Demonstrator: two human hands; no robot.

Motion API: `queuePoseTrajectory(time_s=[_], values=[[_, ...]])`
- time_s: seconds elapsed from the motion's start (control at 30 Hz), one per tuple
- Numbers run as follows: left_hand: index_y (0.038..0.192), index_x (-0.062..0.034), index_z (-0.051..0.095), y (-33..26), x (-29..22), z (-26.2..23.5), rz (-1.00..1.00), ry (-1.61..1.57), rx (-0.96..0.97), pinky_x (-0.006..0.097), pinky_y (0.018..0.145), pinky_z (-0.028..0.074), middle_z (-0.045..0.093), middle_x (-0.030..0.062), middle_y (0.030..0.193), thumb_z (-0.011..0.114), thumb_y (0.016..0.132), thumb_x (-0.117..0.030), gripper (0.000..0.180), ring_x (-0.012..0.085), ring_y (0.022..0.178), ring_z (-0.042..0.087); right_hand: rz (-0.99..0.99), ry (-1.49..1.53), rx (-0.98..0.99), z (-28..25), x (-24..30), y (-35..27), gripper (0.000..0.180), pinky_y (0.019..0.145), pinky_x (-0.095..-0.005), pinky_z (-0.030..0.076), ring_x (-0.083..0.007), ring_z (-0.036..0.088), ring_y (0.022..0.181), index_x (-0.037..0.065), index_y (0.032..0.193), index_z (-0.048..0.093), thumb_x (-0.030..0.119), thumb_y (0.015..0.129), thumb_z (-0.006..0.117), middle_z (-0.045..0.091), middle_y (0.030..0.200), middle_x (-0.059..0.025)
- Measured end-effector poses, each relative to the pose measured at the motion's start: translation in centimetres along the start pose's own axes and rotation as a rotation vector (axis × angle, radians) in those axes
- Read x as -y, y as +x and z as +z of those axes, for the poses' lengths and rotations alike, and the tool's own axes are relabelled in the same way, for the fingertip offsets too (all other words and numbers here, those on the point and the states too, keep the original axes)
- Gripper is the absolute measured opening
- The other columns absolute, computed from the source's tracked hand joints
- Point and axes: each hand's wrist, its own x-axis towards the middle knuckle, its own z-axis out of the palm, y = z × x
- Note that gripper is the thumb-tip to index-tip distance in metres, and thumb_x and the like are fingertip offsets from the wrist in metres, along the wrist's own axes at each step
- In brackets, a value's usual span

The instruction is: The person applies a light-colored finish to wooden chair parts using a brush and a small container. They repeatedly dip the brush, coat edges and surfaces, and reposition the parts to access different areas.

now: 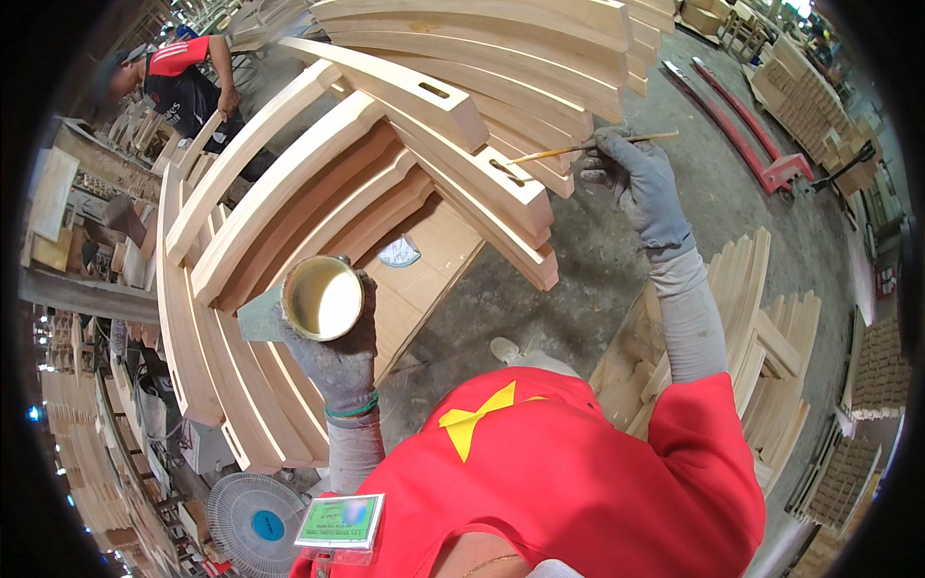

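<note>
My left hand (339, 354), in a grey glove, holds a round tin (322, 297) filled with pale cream liquid, in front of a stack of curved wooden pieces (289, 207). My right hand (631, 173), also gloved, grips a thin wooden-handled brush (578, 147). The brush tip touches a slot in the end of one curved wooden piece (501, 178). More curved pieces with end slots (434, 91) are stacked above it.
Another person in a red and black shirt (178, 82) handles wood at the upper left. A red pallet jack (742, 135) lies on the concrete floor at right. Stacks of wooden parts (761, 337) stand at right. A fan (255, 520) sits at lower left.
</note>
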Motion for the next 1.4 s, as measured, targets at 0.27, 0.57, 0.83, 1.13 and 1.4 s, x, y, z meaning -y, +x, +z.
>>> queuePoseTrajectory(time_s=[0.27, 0.57, 0.83, 1.13, 1.4], values=[[0.122, -0.0115, 0.042, 0.5, 0.1, 0.8, -0.117, -0.174, -0.049, 0.045, 0.092, 0.043, 0.049, 0.0141, 0.120, 0.041, 0.092, -0.031, 0.036, 0.0286, 0.111, 0.049, 0.057, -0.099, 0.025, -1.3, 0.2, 0.3, 0.019, 0.056, -0.0257, 0.055, -0.0170, 0.062, 0.066, -0.005, 0.096, 0.055, 0.012, 0.087, 0.053, 0.061, 0.084, -0.0132], [0.125, -0.0099, 0.036, 0.5, 0.3, 0.8, -0.176, -0.310, -0.022, 0.045, 0.091, 0.045, 0.047, 0.0137, 0.118, 0.051, 0.087, -0.012, 0.041, 0.0278, 0.110, 0.049, -0.078, -0.089, -0.047, 1.4, 1.2, -0.3, 0.013, 0.054, -0.0260, 0.053, -0.0165, 0.061, 0.064, -0.004, 0.088, 0.057, 0.008, 0.083, 0.059, 0.060, 0.077, -0.0111], [0.124, -0.0117, 0.042, 0.5, 0.9, 2.7, -0.496, -0.457, -0.040, 0.047, 0.090, 0.039, 0.050, 0.0088, 0.117, 0.034, 0.088, -0.052, 0.055, 0.0283, 0.109, 0.047, -0.556, -0.523, 0.351, 9.6, 0.1, -6.0, 0.009, 0.058, -0.0275, 0.050, -0.0179, 0.061, 0.063, -0.002, 0.080, 0.059, 0.002, 0.074, 0.065, 0.062, 0.074, -0.0107], [0.122, -0.0146, 0.044, -0.9, 0.1, 2.1, -0.650, -0.522, 0.181, 0.037, 0.072, 0.042, 0.052, 0.0089, 0.111, 0.032, 0.085, -0.060, 0.060, 0.0249, 0.092, 0.052, -0.710, -0.852, 0.643, 12.6, -1.4, -5.3, 0.017, 0.058, -0.0317, 0.046, -0.0247, 0.059, 0.067, 0.002, 0.076, 0.058, 0.007, 0.067, 0.072, 0.059, 0.074, -0.0100], [0.121, -0.0126, 0.044, -1.0, -0.6, 0.8, -0.593, -0.476, 0.161, 0.040, 0.074, 0.044, 0.055, 0.0099, 0.108, 0.030, 0.086, -0.059, 0.060, 0.0271, 0.093, 0.054, -0.567, -1.084, 0.794, 13.7, 2.6, -7.2, 0.014, 0.061, -0.0317, 0.043, -0.0233, 0.054, 0.070, 0.006, 0.079, 0.061, 0.007, 0.065, 0.064, 0.053, 0.077, -0.0088]])
